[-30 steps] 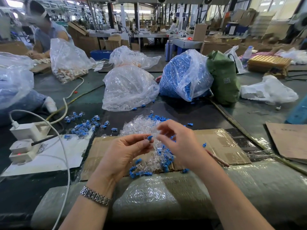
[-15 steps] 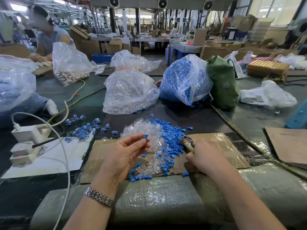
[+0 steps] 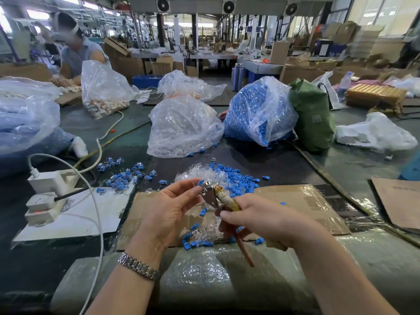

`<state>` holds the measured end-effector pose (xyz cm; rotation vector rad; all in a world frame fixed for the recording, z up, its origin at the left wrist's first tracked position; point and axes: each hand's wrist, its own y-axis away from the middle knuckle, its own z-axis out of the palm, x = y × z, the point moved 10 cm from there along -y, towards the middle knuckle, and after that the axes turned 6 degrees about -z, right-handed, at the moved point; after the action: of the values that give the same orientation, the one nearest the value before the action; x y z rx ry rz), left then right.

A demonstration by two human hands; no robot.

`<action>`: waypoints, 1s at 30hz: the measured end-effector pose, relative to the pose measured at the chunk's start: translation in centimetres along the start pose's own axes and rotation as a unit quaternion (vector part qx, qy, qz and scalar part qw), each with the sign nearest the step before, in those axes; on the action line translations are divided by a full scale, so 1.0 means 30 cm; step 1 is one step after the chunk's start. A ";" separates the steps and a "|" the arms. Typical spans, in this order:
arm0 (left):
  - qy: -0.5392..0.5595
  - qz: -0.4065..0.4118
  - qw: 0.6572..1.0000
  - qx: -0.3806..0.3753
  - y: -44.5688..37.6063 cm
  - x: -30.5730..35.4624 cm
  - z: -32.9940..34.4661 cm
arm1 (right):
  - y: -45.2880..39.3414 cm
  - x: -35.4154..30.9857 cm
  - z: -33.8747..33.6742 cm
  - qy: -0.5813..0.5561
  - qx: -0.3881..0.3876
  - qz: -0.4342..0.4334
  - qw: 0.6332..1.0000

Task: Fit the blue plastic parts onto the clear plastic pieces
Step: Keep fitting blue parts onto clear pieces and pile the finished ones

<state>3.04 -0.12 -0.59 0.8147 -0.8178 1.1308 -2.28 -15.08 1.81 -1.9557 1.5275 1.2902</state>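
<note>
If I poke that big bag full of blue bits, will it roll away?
Probably not. The bag of blue parts slumps wide on the table, so it looks heavy and would likely just dent. Its thin, crinkled plastic seems floppy and maybe slippery.

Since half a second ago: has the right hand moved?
Yes. The right hand lifted the pliers off the cardboard sheet, leftward to the left hand.

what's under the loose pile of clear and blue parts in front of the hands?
The pile sits partly on taped cardboard, partly on the dark table. Anything beneath the parts themselves is covered.
</note>
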 end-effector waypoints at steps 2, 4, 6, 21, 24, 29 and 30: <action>-0.006 0.001 1.000 0.002 0.006 0.005 -0.005 | -0.001 -0.012 0.003 0.001 -0.001 -0.004 1.000; -0.017 0.000 1.000 0.003 0.011 0.008 -0.005 | -0.004 -0.016 0.006 0.006 -0.003 -0.004 1.000; -0.018 -0.002 1.000 0.003 0.012 0.006 0.001 | -0.007 -0.019 0.010 0.003 -0.003 -0.005 1.000; -0.042 0.012 0.999 -0.015 -0.019 -0.051 -0.015 | -0.009 0.006 0.053 -0.052 0.026 0.010 0.998; -0.120 0.030 0.991 0.052 -0.020 -0.026 -0.062 | -0.002 0.031 0.031 -0.008 0.027 0.030 0.999; -0.243 0.103 0.921 0.286 -0.028 0.162 -0.277 | 0.031 0.146 -0.194 0.159 0.183 0.085 0.966; -0.265 0.105 0.907 0.311 -0.028 0.188 -0.304 | 0.047 0.169 -0.238 0.201 0.212 0.103 0.951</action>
<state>6.36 10.11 -0.02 1.6499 -1.0180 1.4132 -0.35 -23.73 1.83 -1.8759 2.0442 0.5666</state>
